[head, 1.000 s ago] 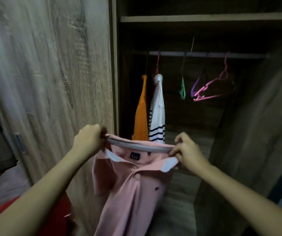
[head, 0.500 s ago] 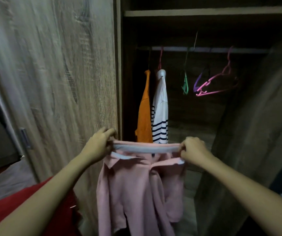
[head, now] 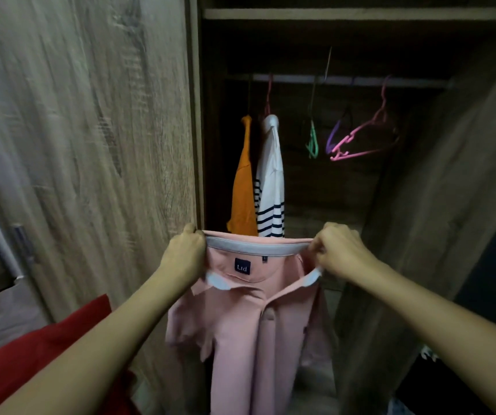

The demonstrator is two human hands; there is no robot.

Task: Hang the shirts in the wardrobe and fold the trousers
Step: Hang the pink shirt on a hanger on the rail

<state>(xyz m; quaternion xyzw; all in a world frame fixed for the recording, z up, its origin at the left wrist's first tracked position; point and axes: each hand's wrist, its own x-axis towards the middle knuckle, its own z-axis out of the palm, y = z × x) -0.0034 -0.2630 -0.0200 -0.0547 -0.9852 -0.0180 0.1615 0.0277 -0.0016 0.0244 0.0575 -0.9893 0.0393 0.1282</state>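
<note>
I hold a pink polo shirt [head: 258, 330] with a white-edged collar up in front of the open wardrobe. My left hand [head: 185, 254] grips the collar's left end and my right hand [head: 341, 251] pinches its right end, stretching the collar flat between them. The shirt's body hangs straight down, front facing me, with a dark label showing inside the neck. Behind it, an orange shirt [head: 242, 187] and a white shirt with navy stripes [head: 270, 181] hang side by side on the rail [head: 357, 80].
Empty hangers hang on the rail to the right: a green one [head: 312, 143], a purple one [head: 332, 139] and a pink one [head: 363, 139]. A closed wardrobe door [head: 91, 145] stands on the left, an open door [head: 450, 205] on the right. Red cloth [head: 31, 354] lies at lower left.
The shirt has been raised a little and its collar pulled taut and opened toward me, so the inside label shows again. Both hands keep their hold on the collar ends.
</note>
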